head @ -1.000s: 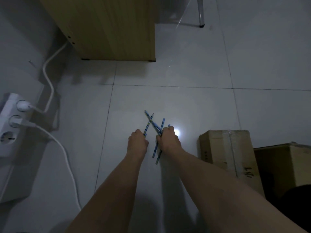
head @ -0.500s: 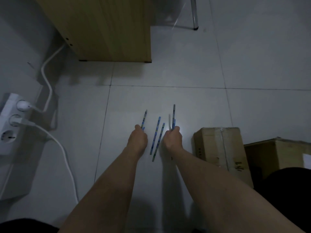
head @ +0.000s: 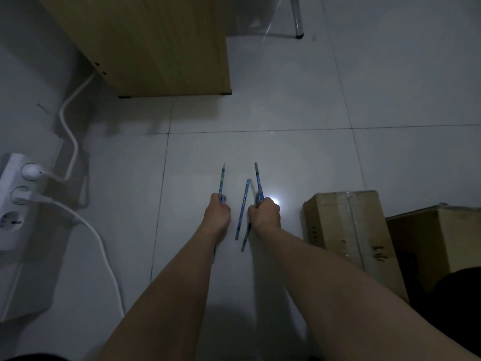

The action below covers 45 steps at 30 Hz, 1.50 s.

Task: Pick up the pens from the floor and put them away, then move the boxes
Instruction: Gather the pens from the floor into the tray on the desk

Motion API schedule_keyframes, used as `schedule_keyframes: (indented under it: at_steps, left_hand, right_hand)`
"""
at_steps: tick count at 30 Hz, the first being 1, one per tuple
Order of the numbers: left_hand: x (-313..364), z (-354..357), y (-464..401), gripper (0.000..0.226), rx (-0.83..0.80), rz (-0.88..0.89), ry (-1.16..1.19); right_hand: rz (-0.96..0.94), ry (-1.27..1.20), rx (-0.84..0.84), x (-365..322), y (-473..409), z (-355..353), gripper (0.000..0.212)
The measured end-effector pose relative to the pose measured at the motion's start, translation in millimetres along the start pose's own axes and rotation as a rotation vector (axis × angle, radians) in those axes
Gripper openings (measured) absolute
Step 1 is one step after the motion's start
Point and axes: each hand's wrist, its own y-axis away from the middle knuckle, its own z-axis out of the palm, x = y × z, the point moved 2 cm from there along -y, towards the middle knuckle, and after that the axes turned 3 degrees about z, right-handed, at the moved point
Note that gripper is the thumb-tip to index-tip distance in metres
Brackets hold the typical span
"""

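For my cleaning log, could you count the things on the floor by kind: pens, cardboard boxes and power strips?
Blue pens: 4, with one in the left hand, two at the right hand, one between.
Cardboard boxes: 2
Power strips: 1
Total: 7

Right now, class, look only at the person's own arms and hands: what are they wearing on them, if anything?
Nothing shows on them. Both forearms are bare, with no sleeve reaching into view, and the left hand and right hand wear no gloves. No watch, bracelet or ring is visible, though the light is dim.
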Motion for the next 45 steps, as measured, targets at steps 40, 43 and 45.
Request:
schedule_keyframes:
  at_steps: [40,43,45]
  left_hand:
    - [41,-2,-15,0.017,0.286,0.205,0.189]
    - [39,-8,-14,0.039,0.243,0.178,0.132]
    - [39,-10,-14,0.045,0.226,0.194,0.135]
  right_hand:
    - [-0.037,-0.187,-0.023,-1,-21,-15,0.025]
    - [-0.019,-0.191,-0.029,-7,-18,-14,0.030]
    - [-0.024,-0.208,-0.024,-11,-16,-13,0.035]
